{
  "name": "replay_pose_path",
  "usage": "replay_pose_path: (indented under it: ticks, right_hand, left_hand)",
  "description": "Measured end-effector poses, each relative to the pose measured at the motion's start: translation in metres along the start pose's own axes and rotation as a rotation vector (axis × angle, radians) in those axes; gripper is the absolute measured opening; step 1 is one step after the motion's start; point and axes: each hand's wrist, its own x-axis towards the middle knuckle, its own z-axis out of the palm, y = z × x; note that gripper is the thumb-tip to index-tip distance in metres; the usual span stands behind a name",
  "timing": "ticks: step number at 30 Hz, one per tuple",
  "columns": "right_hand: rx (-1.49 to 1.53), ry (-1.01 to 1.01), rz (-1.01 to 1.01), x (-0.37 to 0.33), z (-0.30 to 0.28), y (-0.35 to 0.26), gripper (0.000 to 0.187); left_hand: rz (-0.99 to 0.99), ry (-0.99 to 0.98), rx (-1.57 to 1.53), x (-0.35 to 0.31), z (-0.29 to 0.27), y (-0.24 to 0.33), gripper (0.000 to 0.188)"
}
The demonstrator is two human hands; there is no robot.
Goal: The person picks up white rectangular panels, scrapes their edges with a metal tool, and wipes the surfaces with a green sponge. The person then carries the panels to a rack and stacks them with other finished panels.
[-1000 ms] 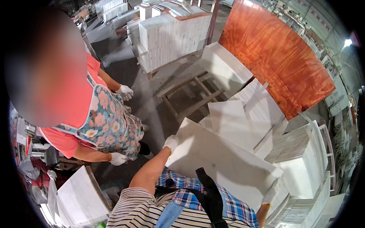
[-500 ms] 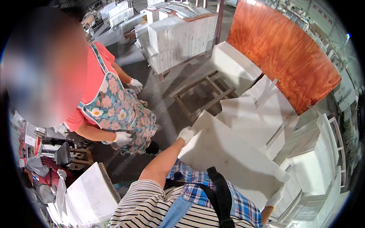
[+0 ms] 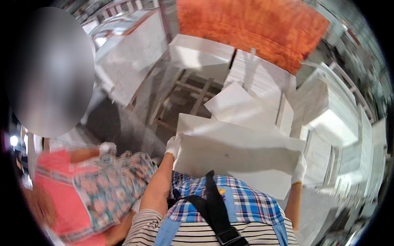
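A large white stone slab [image 3: 236,153] is held in front of my body, with a shadow across much of its face. My left hand [image 3: 173,146], in a white glove, is closed on its left edge. At the opposite edge my gloved right hand [image 3: 300,169] is closed too; the slab hides part of those fingers. Just beyond the slab's far edge, a smaller white slab [image 3: 236,102] lies at an angle on a stack of white slabs [image 3: 262,71].
A co-worker in a floral apron [image 3: 111,188] stands close on my left. Ahead are a wooden pallet frame [image 3: 197,92] on the floor and a white block of stacked slabs [image 3: 201,51]. Behind stands a big orange veined panel [image 3: 250,28]. More pale slabs [image 3: 328,110] crowd the right.
My view has turned right, and the slab now lies squarely before me between both hands. The co-worker appears lower at the left.
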Motion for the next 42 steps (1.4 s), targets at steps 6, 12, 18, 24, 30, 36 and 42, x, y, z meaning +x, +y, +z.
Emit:
replay_pose_path:
  ticks: [6,12,18,24,30,36,42]
  right_hand:
    - [-0.089,0.201,0.024,-0.047,0.098,-0.014,0.043]
    - [-0.079,0.294,-0.042,-0.085,0.155,-0.047,0.047]
    - [-0.058,0.302,0.018,-0.073,0.139,-0.034,0.042]
    - [-0.092,0.376,-0.056,-0.072,0.105,0.002,0.044]
    - [-0.023,0.443,0.086,-0.09,0.077,0.019,0.042]
    - [0.225,0.578,0.275,-0.162,0.147,0.044,0.043]
    - [0.401,0.704,0.345,-0.21,0.228,0.09,0.043]
  left_hand:
    - [0.299,-0.251,0.399,0.097,-0.039,0.084,0.05]
    - [0.08,-0.238,0.212,0.177,-0.045,0.059,0.036]
    - [0.104,-0.292,0.084,0.148,-0.041,0.133,0.055]
    - [0.24,-0.274,0.136,0.194,-0.023,0.093,0.07]
    - [0.31,-0.334,0.328,0.209,0.017,0.116,0.072]
    - [0.239,-0.395,0.305,0.219,-0.003,0.174,0.06]
    - [0.303,-0.403,0.403,0.259,-0.04,0.238,0.069]
